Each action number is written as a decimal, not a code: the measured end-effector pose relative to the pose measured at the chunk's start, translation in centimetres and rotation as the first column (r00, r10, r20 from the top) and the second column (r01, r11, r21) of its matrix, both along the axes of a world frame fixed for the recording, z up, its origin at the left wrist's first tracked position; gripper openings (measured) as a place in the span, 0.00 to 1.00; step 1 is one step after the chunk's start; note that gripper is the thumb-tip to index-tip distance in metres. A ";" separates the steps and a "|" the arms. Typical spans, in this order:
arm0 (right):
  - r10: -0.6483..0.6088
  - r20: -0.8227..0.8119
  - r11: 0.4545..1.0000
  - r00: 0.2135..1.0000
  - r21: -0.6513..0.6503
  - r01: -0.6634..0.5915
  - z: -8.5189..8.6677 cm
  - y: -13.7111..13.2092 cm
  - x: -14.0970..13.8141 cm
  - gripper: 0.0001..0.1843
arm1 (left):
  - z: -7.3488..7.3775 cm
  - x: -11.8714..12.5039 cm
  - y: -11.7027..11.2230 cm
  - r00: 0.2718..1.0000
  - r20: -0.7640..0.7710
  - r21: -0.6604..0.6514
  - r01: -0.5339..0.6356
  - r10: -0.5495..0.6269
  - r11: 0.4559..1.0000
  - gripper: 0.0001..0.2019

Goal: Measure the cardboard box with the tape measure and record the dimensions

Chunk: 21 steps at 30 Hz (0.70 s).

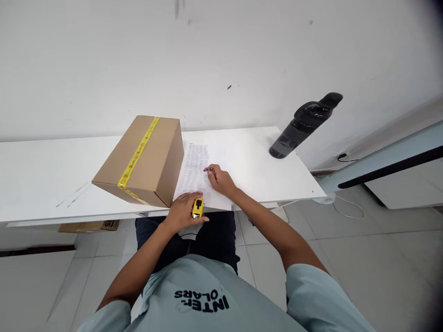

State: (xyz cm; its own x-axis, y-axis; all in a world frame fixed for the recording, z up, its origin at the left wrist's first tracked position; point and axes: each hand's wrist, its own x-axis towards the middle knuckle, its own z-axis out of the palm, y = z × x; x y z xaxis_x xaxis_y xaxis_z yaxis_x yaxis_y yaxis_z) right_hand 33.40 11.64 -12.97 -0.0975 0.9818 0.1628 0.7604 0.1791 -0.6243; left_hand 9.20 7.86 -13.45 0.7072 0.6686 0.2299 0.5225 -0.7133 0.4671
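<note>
My right hand [220, 179] is closed round a pen [206, 169] with a red end, its tip on a printed sheet of paper [195, 161] lying on the white table [51, 170]. My left hand [182, 211] rests at the table's near edge, fingers curled round a small yellow tape measure [198, 207]. A brown cardboard box [143, 159] sealed with yellow tape stands just left of the sheet, touching its edge.
A dark grey bottle [304, 123] stands at the table's back right corner. A white wall runs behind the table. Tiled floor lies below, with a flat cardboard piece [89, 226] under the table and a cable [349, 207] at the right.
</note>
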 end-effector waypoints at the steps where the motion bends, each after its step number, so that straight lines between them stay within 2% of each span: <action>1: 0.018 -0.059 1.000 0.998 0.005 -0.018 0.0 -0.4 -0.6 0.16 | -0.3 -0.2 -0.3 1.000 0.000 -0.003 -0.009 0.009 1.000 0.35; 4: 0.044 -0.215 0.999 0.976 0.015 -0.042 0.5 -1.3 -1.6 0.13 | -1.2 -0.6 -1.4 0.998 0.022 0.037 -0.066 0.066 0.997 0.36; 9: 0.019 -0.399 0.998 0.917 -0.042 -0.039 1.7 -0.8 -2.0 0.24 | -2.8 0.4 -3.2 0.979 0.077 0.134 -0.198 0.189 0.971 0.40; 13: -0.075 -0.458 0.993 0.886 -0.116 0.024 1.5 0.4 -2.3 0.18 | -3.4 2.5 -4.2 0.959 0.042 0.161 -0.284 0.281 0.945 0.41; 17: -0.156 -0.456 0.985 0.876 -0.137 0.104 1.2 0.7 -2.5 0.21 | -3.3 4.6 -5.3 0.963 -0.075 0.217 -0.239 0.260 0.947 0.40; 21: -0.223 -0.448 0.974 0.866 -0.130 0.184 1.1 -0.2 -2.0 0.24 | -2.7 6.2 -5.8 0.957 -0.174 0.239 -0.188 0.233 0.952 0.38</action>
